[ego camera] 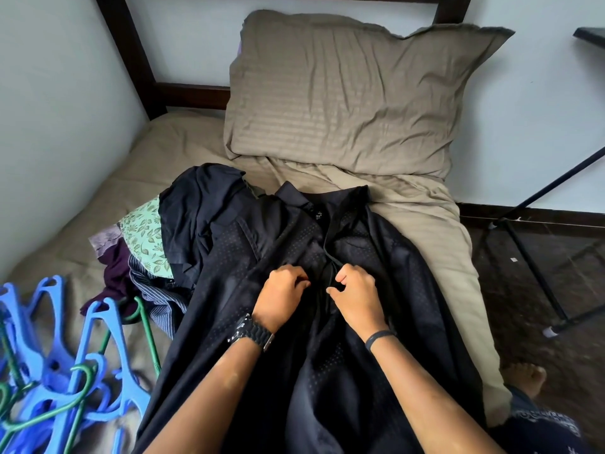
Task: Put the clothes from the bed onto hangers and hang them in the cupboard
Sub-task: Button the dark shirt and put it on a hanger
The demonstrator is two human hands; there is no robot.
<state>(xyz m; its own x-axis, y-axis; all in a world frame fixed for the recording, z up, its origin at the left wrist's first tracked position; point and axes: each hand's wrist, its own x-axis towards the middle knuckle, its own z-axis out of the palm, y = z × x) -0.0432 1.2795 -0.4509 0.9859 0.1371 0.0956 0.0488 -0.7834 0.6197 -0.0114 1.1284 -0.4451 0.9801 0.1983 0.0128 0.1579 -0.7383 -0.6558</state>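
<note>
Both hands, left hand (284,290) and right hand (355,291), are pinched on the black dotted shirt's (360,322) placket, probably being buttoned for hanging.

**Plenty slipping out of sight here**

The black shirt (327,371) is running off the bottom edge, well below the fingers. Left of the fingers, the blue hangers (49,371) are getting cut by the frame's corner. The collar label (318,215), just beyond the fingertips, is reading too small to make out.
</note>
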